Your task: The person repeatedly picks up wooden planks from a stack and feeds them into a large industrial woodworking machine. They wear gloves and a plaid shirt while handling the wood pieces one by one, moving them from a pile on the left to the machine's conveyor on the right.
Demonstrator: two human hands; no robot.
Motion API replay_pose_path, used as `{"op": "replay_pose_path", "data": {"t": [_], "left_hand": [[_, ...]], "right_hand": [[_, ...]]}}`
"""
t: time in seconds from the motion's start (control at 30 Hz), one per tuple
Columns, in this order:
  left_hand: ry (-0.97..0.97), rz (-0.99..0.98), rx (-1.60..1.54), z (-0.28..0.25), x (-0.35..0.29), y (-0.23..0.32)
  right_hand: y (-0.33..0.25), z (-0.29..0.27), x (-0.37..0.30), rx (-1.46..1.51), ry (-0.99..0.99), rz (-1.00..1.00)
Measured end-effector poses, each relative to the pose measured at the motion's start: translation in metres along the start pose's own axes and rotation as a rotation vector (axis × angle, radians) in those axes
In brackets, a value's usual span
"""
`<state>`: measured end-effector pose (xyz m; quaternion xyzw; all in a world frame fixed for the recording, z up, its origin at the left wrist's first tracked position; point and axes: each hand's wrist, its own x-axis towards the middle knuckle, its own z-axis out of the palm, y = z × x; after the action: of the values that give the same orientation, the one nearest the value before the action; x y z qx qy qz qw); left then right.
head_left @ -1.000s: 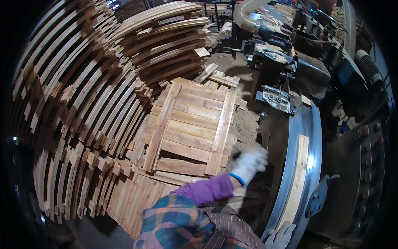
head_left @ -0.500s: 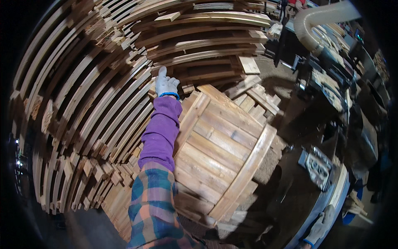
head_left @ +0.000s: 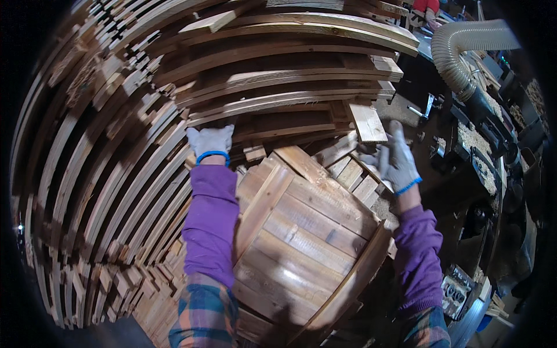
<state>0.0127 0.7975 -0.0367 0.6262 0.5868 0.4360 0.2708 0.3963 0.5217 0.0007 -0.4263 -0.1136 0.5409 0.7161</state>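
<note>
Hands in grey gloves reach up to a big stack of wood strips (head_left: 278, 87). The left hand (head_left: 210, 142) rests on one strip in the stack, and I cannot tell if its fingers have closed on it. The right hand (head_left: 397, 159) is wide open and holds nothing; it hangs just beside a short board end (head_left: 366, 122). Under both arms sits a wooden panel (head_left: 301, 243) made of flat boards with two cross pieces. No strip looks pulled out of the stack yet, so the picking is only starting. A grey hose (head_left: 464, 52) curves at the top right.
</note>
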Motion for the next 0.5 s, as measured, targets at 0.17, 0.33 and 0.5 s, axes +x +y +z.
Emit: {"op": "replay_pose_path", "data": {"t": [0.17,0.33,0.5], "left_hand": [[-0.058,0.373,0.839,-0.032,0.027,-0.041],[0.101,0.139,0.093,-0.007,0.017,-0.011],[0.013,-0.28,-0.929,-0.011,0.009,0.008]], "right_hand": [[0.016,0.029,0.052,0.624,-0.52,0.269],[0.003,0.022,0.088,0.63,-0.653,0.365],[0.006,0.021,0.077,0.309,-0.555,0.163]]}}
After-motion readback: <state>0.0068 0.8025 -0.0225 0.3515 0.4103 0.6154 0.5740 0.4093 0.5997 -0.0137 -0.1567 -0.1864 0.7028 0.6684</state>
